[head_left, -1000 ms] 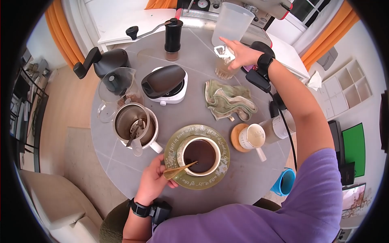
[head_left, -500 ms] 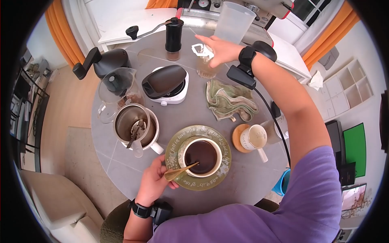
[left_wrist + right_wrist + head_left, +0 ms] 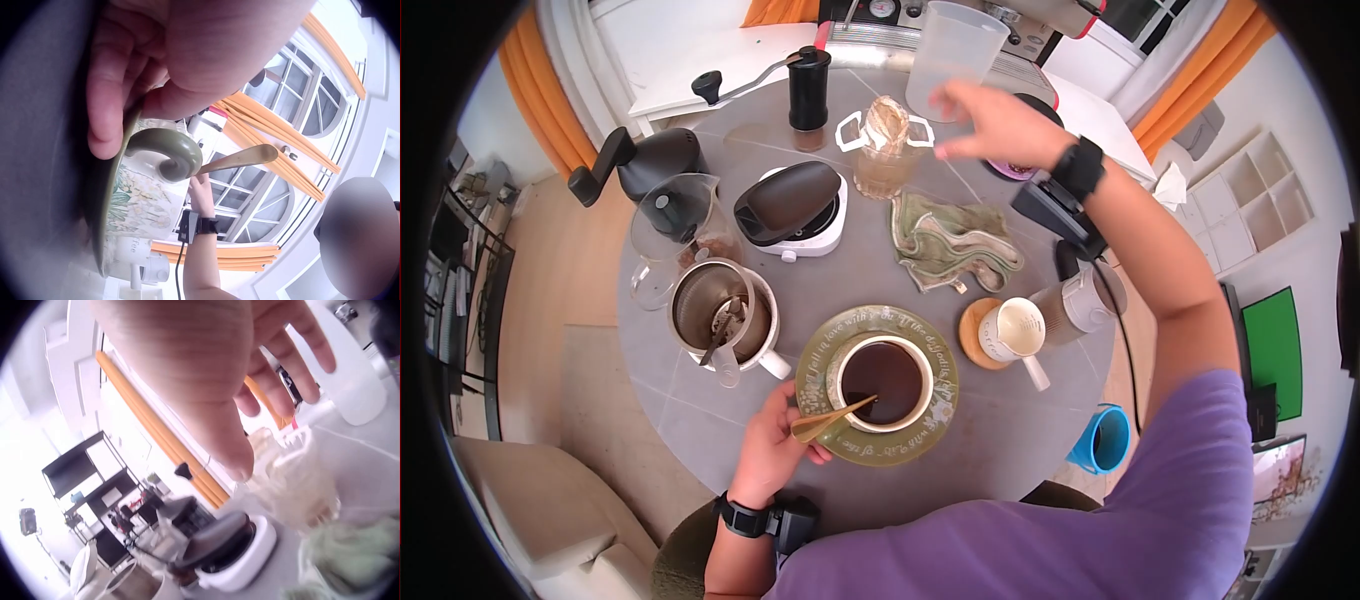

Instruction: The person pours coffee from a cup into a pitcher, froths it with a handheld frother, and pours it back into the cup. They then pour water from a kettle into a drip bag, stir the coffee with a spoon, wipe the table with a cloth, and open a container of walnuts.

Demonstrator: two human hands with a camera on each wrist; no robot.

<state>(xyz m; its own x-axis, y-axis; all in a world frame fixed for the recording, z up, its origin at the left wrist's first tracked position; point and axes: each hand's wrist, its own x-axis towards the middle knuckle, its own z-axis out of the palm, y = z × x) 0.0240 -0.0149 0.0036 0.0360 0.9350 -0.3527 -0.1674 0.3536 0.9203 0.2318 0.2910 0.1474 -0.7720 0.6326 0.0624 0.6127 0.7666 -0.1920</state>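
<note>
My left hand (image 3: 772,447) pinches the left rim of the green saucer (image 3: 878,455), thumb above and fingers below, as the left wrist view shows. On the saucer stands a cup of dark liquid (image 3: 882,380), a gold spoon (image 3: 825,421) leaning out of it toward that hand. At the back, my right hand (image 3: 1003,128) hangs in the air with spread fingers and holds nothing. Just left of its fingertips is a glass (image 3: 883,174) with a used drip filter bag (image 3: 887,125) hooked over its rim; in the right wrist view the filter bag (image 3: 287,465) lies beyond the thumb.
A green cloth (image 3: 955,243) lies right of centre, near a small white pitcher (image 3: 1013,331) on a wooden coaster. Behind my right hand stands a tall translucent jug (image 3: 955,60). On the left are a scale (image 3: 825,230), a glass carafe, a metal filter (image 3: 712,295) and grinders.
The glass with the filter bag has shifted left across the table. My right hand, earlier at the glass, has drawn back to the right, off it. My left hand stays on the saucer.
</note>
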